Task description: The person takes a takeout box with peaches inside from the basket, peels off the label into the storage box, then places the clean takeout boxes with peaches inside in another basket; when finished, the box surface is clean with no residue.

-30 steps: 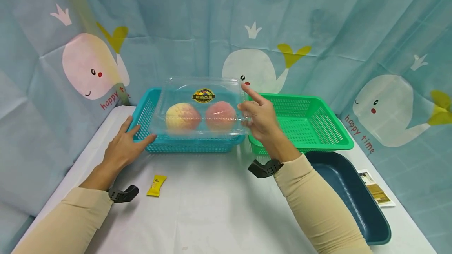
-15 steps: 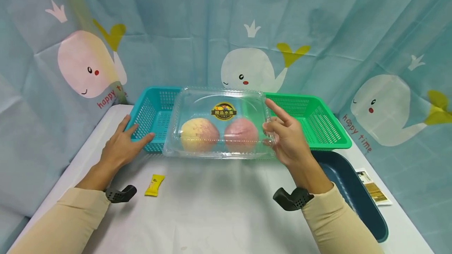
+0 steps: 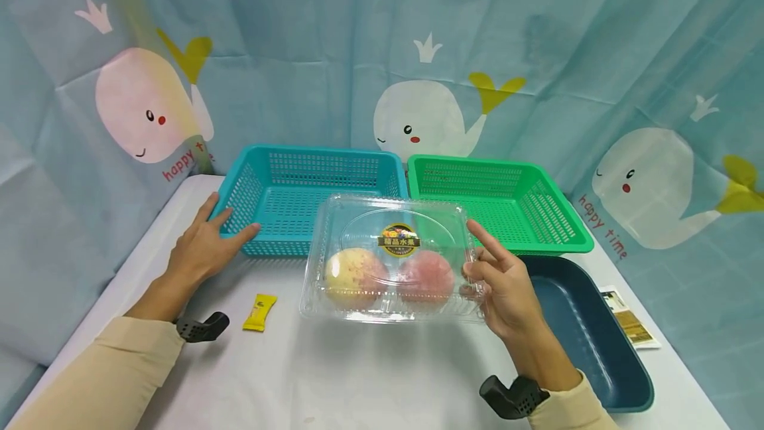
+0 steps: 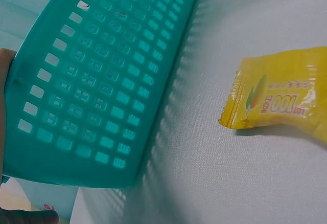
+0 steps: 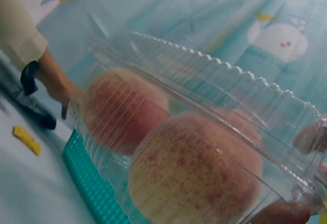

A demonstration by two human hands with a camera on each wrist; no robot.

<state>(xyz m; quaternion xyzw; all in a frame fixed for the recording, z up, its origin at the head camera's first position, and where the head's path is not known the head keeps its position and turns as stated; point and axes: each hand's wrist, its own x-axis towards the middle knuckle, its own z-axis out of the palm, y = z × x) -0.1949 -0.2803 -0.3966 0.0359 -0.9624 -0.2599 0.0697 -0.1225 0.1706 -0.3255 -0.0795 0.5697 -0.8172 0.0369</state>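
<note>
Label [image 3: 398, 240] on clear box [image 3: 391, 265]: head view only.

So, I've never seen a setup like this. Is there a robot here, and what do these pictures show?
No machine here: the right grip and left grip are simply a person's bare hands. The wide view comes from a camera worn on the head, looking forward and down; the two closer views come from cameras on the wrists. On the white table are a blue basket, a green basket, a dark blue tub, a small yellow packet and, beside the tub, another packet. The right grip holds a clear box by one end, with two peach-like fruits inside. The left grip is at the blue basket's left edge.
</note>
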